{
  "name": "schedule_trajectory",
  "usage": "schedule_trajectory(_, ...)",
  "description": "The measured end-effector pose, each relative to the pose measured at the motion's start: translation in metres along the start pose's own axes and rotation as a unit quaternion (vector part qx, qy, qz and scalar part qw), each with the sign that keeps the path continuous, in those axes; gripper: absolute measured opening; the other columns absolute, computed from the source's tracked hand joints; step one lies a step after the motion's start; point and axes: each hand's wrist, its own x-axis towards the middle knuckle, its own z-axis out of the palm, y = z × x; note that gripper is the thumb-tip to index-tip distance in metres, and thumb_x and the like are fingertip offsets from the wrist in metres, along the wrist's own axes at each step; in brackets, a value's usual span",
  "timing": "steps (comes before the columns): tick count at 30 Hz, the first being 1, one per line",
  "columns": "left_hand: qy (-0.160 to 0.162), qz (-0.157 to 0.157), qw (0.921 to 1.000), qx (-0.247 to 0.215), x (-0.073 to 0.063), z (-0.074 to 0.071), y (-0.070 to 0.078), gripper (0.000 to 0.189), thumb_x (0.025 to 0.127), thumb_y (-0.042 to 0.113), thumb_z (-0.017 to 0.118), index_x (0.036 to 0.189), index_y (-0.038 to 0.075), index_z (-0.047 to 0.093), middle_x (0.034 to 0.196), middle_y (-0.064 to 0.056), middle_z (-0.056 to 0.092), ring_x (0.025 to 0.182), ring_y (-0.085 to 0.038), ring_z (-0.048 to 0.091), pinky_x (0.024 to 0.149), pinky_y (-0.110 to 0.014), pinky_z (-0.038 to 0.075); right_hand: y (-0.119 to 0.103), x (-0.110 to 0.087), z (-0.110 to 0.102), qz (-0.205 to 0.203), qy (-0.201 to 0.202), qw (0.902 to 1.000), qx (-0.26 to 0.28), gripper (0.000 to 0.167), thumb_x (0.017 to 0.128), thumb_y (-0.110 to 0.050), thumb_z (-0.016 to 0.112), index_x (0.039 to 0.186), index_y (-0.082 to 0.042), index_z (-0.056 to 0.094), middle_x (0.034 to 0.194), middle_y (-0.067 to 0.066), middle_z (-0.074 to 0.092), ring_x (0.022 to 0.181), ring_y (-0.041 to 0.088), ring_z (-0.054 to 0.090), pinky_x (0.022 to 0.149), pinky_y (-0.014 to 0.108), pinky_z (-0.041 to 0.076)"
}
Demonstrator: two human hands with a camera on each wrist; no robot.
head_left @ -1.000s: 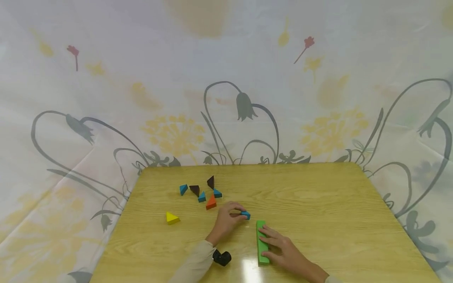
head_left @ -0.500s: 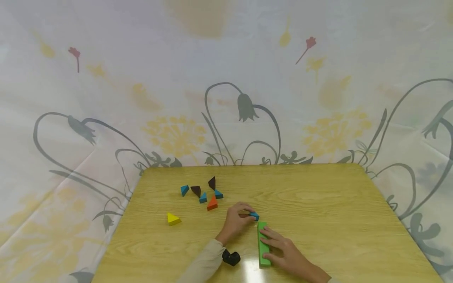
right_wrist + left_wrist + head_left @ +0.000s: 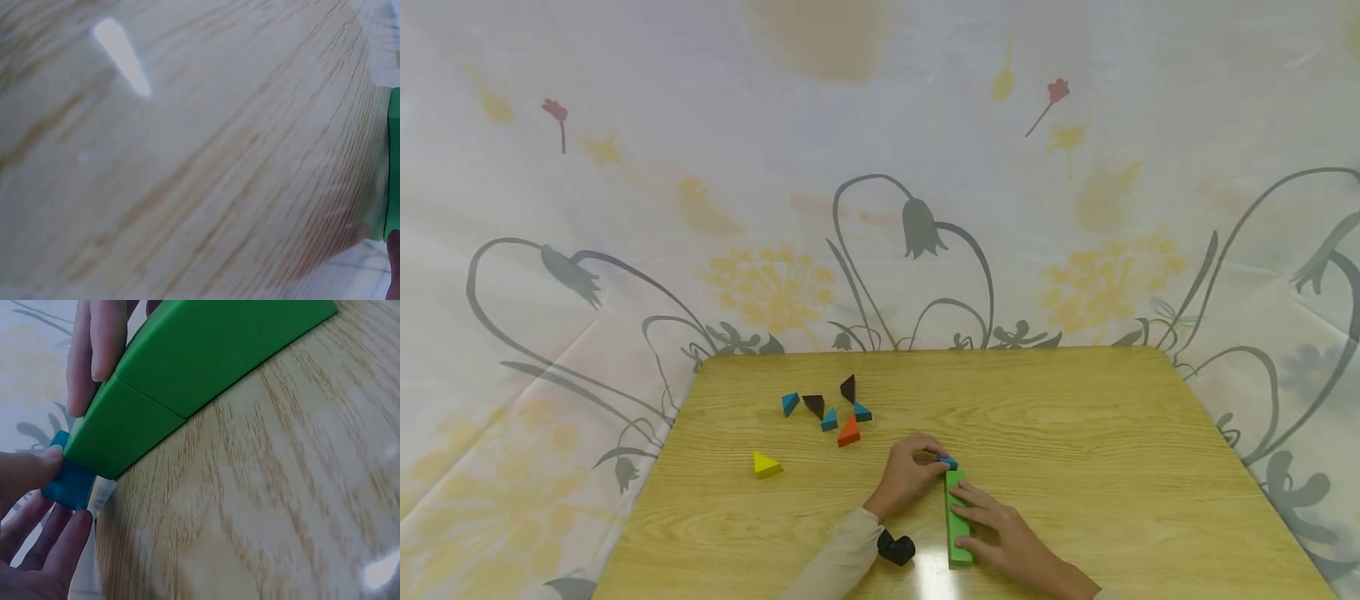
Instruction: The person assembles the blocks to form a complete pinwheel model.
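Note:
My left hand (image 3: 910, 477) pinches a small blue triangular block (image 3: 951, 462) between thumb and fingertips. In the left wrist view this blue block (image 3: 72, 486) is right at the end face of a green block (image 3: 122, 428). A seam there shows a second green block (image 3: 219, 347) lined up end to end with it. From above they form one long green bar (image 3: 956, 529) at the table's centre. My right hand (image 3: 1011, 542) rests along the bar's right side, fingers spread and fairly straight. Only one finger of it shows in the right wrist view, beside the green end (image 3: 394, 169).
Back left on the wooden table (image 3: 1075, 433) lie an orange triangular block (image 3: 848, 432), two dark brown ones (image 3: 814, 405) and several blue ones (image 3: 790, 404). A yellow triangular block (image 3: 766, 466) lies apart, nearer the front left. A flowered cloth (image 3: 880, 275) hangs behind the table.
My left hand has moved right with the blue block, bringing it from left of the green bar to its far end. The right hand stays at the bar.

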Motion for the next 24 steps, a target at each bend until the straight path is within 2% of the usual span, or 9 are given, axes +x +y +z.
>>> schedule_trajectory(6,-0.028,-0.012,0.9995,0.01,-0.001,0.001,-0.004,0.009,0.088,0.01,0.067,0.095,0.005,0.071,0.105,-0.011,0.063,0.096,-0.021,0.062,0.082,-0.026,0.052,-0.001,-0.001,-0.001,0.007,-0.006,0.9999,0.006,0.043,0.088,-0.023,0.068,0.122,0.002,0.062,0.137,0.016,0.049,0.126,0.041,0.041,0.104,0.022,0.032)
schedule_trajectory(10,-0.047,-0.021,0.9986,0.012,-0.002,0.001,-0.002,0.014,0.091,0.01,0.064,0.1,0.001,0.069,0.107,-0.011,0.061,0.098,-0.02,0.062,0.084,-0.024,0.051,-0.004,0.001,-0.002,0.001,-0.006,0.9999,0.009,0.042,0.086,-0.018,0.07,0.121,0.005,0.061,0.136,0.02,0.049,0.124,0.045,0.041,0.105,0.022,0.032)
schedule_trajectory(13,-0.063,-0.025,0.9976,0.014,-0.004,-0.002,0.012,0.018,0.091,0.005,0.062,0.105,-0.005,0.067,0.11,-0.016,0.06,0.1,-0.028,0.062,0.085,-0.024,0.051,-0.009,0.003,-0.003,-0.005,0.0,0.9999,0.01,0.042,0.083,-0.013,0.072,0.118,0.007,0.062,0.133,0.024,0.05,0.122,0.047,0.042,0.104,0.023,0.033)
schedule_trajectory(15,-0.068,-0.023,0.9972,0.02,-0.005,-0.003,0.015,0.02,0.091,0.004,0.062,0.107,-0.007,0.066,0.111,-0.019,0.059,0.101,-0.031,0.061,0.086,-0.024,0.051,-0.008,0.003,-0.003,-0.006,-0.002,0.9999,0.009,0.042,0.083,-0.013,0.072,0.118,0.007,0.062,0.133,0.024,0.05,0.122,0.047,0.042,0.104,0.023,0.033)
schedule_trajectory(17,-0.069,-0.026,0.9969,0.028,-0.005,-0.003,0.017,0.021,0.091,0.003,0.062,0.109,-0.007,0.066,0.112,-0.019,0.058,0.102,-0.034,0.06,0.087,-0.026,0.051,-0.004,0.001,-0.002,-0.006,-0.006,0.9999,0.007,0.042,0.085,-0.016,0.071,0.12,0.006,0.062,0.135,0.021,0.05,0.125,0.043,0.041,0.105,0.022,0.032)
schedule_trajectory(20,-0.057,-0.017,0.997,0.05,-0.005,0.001,0.004,0.022,0.091,0.008,0.063,0.109,-0.003,0.068,0.113,-0.014,0.06,0.104,-0.027,0.06,0.087,-0.028,0.051,0.003,-0.002,0.0,0.0,-0.016,0.9999,0.005,0.044,0.088,-0.023,0.068,0.123,0.002,0.061,0.139,0.016,0.048,0.129,0.037,0.039,0.105,0.022,0.031)
schedule_trajectory(24,-0.04,-0.009,0.9966,0.071,-0.006,0.004,0.003,0.022,0.09,0.01,0.065,0.108,0.0,0.07,0.11,-0.008,0.062,0.104,-0.022,0.059,0.088,-0.032,0.05,0.004,-0.002,-0.001,0.003,-0.016,0.9997,0.015,0.044,0.089,-0.025,0.067,0.124,0.001,0.06,0.14,0.014,0.047,0.131,0.035,0.038,0.106,0.021,0.03)
